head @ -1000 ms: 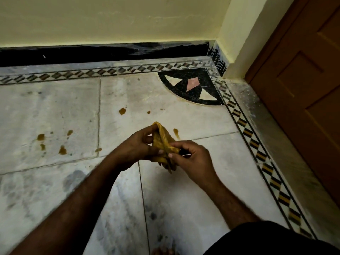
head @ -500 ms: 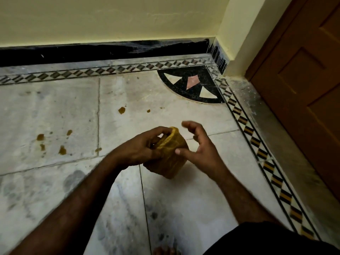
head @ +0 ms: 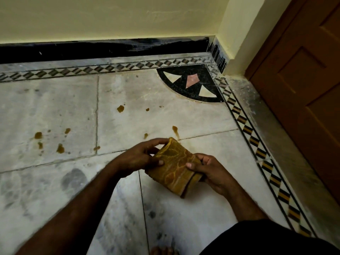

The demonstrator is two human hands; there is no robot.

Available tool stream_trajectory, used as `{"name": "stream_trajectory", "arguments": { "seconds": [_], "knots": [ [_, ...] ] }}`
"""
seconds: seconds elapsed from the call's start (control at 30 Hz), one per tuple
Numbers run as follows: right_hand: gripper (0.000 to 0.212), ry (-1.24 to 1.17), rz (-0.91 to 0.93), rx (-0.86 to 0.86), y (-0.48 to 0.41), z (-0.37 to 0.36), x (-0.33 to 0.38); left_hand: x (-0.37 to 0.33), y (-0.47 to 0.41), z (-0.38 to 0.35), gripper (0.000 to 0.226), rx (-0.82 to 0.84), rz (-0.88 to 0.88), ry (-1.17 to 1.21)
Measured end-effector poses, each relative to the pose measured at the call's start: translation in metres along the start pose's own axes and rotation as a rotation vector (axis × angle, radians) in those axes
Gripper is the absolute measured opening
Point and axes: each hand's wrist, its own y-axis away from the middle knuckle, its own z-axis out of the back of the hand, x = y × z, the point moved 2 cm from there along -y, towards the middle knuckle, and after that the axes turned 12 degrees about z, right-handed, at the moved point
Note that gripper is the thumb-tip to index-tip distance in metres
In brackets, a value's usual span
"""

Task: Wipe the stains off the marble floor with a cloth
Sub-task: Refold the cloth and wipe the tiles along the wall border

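The mustard-yellow patterned terry cloth (head: 174, 168), folded into a thick rectangular pad, is held above the grey-veined polished marble floor (head: 55, 111). The left hand (head: 136, 159) grip pinches its far edge; the right hand (head: 207, 172) grip pinches its near side. Brown blotchy stains (head: 120, 108) lie beyond. Half a second earlier, the right hand was spread off the cloth.

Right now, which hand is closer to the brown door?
The right hand. It holds the cloth by the edge on the side of the door. The left hand grips the cloth's opposite edge, farther from the door.
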Motion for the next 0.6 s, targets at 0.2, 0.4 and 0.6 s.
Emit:
{"name": "stream_trajectory", "arguments": {
  "seconds": [0.2,0.4,0.6],
  "knots": [
    [0.022,-0.034,0.009,-0.178,-0.005,0.003,-0.023,0.014,-0.018,-0.011,0.069,0.070,0.073,0.057],
    [0.028,0.118,0.048,-0.352,-0.034,0.025,-0.015,0.032,-0.035,-0.032,0.072,0.019,0.149,0.266],
    [0.043,0.955,0.221,-0.366,-0.060,0.018,-0.004,0.061,-0.066,-0.039,0.071,-0.453,0.055,-0.546]
  ]
}}
